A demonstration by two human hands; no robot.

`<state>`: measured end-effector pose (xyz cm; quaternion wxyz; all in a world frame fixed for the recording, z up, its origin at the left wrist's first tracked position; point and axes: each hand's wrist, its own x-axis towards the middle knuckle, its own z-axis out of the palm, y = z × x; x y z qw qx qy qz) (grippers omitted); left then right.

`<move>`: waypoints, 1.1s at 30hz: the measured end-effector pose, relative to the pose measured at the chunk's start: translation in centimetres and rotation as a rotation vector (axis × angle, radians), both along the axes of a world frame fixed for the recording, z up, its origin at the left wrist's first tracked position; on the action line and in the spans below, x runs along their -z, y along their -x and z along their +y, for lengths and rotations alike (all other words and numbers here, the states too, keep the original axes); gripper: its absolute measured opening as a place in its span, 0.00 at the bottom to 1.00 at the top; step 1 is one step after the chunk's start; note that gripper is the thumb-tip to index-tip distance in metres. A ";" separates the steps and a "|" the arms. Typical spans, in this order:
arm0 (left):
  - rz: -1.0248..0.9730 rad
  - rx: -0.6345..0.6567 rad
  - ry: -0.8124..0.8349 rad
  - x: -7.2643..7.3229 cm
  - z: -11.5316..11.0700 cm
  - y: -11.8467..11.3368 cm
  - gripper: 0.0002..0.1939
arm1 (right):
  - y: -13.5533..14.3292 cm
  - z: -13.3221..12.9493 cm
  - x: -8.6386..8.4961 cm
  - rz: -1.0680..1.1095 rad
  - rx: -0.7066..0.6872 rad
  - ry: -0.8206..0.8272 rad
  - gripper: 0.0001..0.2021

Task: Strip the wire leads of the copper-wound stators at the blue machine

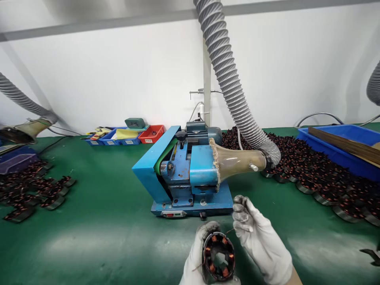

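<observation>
Two stator heaps [32, 194] [320, 174] flank a blue machine [184, 174] on green matting [103, 229].

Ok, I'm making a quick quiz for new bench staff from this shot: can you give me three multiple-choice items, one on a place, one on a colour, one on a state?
1. Where does the large heap of wound stators lie?
A. right of the blue machine
B. inside the red bin
C. on top of the machine

2. What colour is the bench mat?
A. grey
B. green
C. yellow

3. How is the stator nearest the camera held?
A. lying loose on the mat
B. gripped in the left hand
C. clamped in the machine

Answers: 1 A, the heap spreads over the mat to the right of the blue machine. 2 B, the mat is green all over. 3 B, the gloved left hand wraps round it while the right hand pinches a wire beside it.
</observation>
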<state>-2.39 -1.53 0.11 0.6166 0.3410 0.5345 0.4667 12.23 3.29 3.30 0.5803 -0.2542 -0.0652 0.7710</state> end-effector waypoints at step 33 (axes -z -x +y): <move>-0.009 -0.180 -0.315 1.2 7.6 -2.2 0.15 | 5.2 3.4 2.3 -1.226 0.193 -0.303 0.17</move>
